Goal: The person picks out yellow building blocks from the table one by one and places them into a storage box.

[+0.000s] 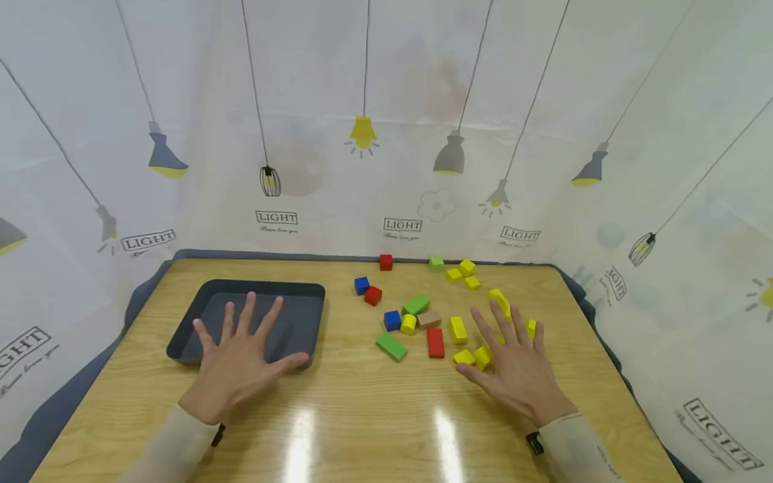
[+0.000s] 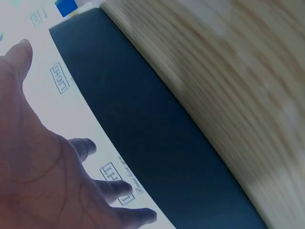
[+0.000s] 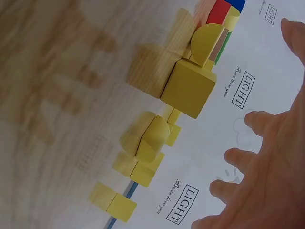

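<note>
My left hand (image 1: 238, 365) is spread wide above the near edge of the dark grey tray (image 1: 208, 290), holding nothing. In the left wrist view the tray's side wall (image 2: 143, 119) runs past the fingers. My right hand (image 1: 519, 372), also spread and holding nothing, hovers over the yellow blocks at the table's right. Its thumb overlaps a yellow block (image 1: 464, 357) in the head view, beside another yellow block (image 1: 482, 357). In the right wrist view a yellow cube (image 3: 189, 88) stands apart from the fingers. The hand partly hides some yellow blocks, including a curved yellow block (image 1: 498, 299).
Mid-table lie a red block (image 1: 435, 343), a green block (image 1: 392, 347), a yellow cylinder (image 1: 408, 325), a blue cube (image 1: 392, 320) and a wooden block (image 1: 429, 320). Toward the back sit a red cube (image 1: 386, 262) and a light green cube (image 1: 436, 263). A printed curtain (image 1: 338, 201) surrounds the table (image 1: 362, 416).
</note>
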Action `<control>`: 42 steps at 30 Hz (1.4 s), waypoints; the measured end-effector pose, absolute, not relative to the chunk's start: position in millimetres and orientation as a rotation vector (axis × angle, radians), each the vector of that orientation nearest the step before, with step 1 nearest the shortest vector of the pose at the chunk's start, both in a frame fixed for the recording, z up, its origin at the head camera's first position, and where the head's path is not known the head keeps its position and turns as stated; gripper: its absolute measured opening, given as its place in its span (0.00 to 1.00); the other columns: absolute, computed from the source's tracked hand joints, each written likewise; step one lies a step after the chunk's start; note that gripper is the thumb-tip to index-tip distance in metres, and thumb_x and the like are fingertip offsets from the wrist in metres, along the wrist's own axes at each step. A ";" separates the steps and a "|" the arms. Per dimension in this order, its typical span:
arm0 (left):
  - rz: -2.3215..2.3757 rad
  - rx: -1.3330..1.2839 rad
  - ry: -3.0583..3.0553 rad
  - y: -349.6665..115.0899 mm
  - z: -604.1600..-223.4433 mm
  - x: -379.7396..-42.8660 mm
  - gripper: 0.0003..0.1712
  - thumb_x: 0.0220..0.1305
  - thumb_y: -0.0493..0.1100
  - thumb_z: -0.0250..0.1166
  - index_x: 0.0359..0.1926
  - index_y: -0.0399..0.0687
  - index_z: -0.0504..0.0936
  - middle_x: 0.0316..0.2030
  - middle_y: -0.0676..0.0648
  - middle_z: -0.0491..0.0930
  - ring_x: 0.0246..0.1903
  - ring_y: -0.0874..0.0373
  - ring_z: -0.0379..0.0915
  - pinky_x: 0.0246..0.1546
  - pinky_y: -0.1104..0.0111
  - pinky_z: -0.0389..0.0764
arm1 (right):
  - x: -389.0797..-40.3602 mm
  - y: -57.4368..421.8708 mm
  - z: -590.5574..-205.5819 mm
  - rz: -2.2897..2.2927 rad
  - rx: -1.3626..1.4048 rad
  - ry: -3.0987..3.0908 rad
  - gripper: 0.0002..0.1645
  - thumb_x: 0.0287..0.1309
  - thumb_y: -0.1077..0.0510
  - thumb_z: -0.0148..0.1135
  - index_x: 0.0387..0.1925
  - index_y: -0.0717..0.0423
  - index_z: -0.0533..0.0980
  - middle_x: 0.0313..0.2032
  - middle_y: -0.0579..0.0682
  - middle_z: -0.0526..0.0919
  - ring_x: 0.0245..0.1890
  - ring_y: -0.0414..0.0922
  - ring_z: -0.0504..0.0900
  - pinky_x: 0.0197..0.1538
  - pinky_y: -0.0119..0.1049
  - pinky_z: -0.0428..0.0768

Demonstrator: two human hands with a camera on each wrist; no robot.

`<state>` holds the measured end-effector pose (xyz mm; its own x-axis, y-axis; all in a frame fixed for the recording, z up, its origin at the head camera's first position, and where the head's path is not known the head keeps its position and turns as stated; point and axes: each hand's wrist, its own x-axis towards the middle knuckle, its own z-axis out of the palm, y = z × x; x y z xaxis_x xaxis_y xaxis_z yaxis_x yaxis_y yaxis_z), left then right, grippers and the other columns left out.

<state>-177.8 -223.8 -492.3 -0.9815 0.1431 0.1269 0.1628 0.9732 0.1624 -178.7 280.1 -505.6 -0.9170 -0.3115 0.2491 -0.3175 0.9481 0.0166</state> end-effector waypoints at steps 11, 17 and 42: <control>-0.373 -0.098 -3.041 -262.9 -490.7 -191.0 0.61 0.55 0.88 0.45 0.80 0.70 0.33 0.77 0.36 0.22 0.69 0.25 0.15 0.43 0.33 0.03 | -181.6 282.9 -507.3 0.080 0.479 -2.830 0.59 0.57 0.14 0.43 0.80 0.33 0.43 0.79 0.46 0.32 0.77 0.57 0.32 0.65 0.74 0.45; -0.451 0.021 -3.054 -283.9 -485.9 -198.7 0.63 0.57 0.87 0.47 0.81 0.63 0.33 0.75 0.28 0.25 0.67 0.20 0.15 0.41 0.27 0.08 | -184.5 282.7 -507.4 0.098 0.473 -2.830 0.59 0.57 0.14 0.44 0.80 0.33 0.42 0.80 0.47 0.34 0.77 0.56 0.33 0.65 0.73 0.48; -0.590 0.202 -2.975 -318.8 -486.9 -209.5 0.38 0.65 0.31 0.50 0.74 0.29 0.52 0.56 0.19 0.63 0.47 0.22 0.68 0.36 0.36 0.73 | -205.4 248.0 -483.4 0.388 0.661 -2.758 0.50 0.59 0.38 0.68 0.77 0.39 0.57 0.71 0.50 0.62 0.67 0.54 0.62 0.58 0.59 0.72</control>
<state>-209.5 -318.8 -486.9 -0.9860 -0.1498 0.0738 -0.1103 0.9160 0.3857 -205.4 248.0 -483.4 -0.8566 -0.3990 0.3272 -0.4737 0.8594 -0.1923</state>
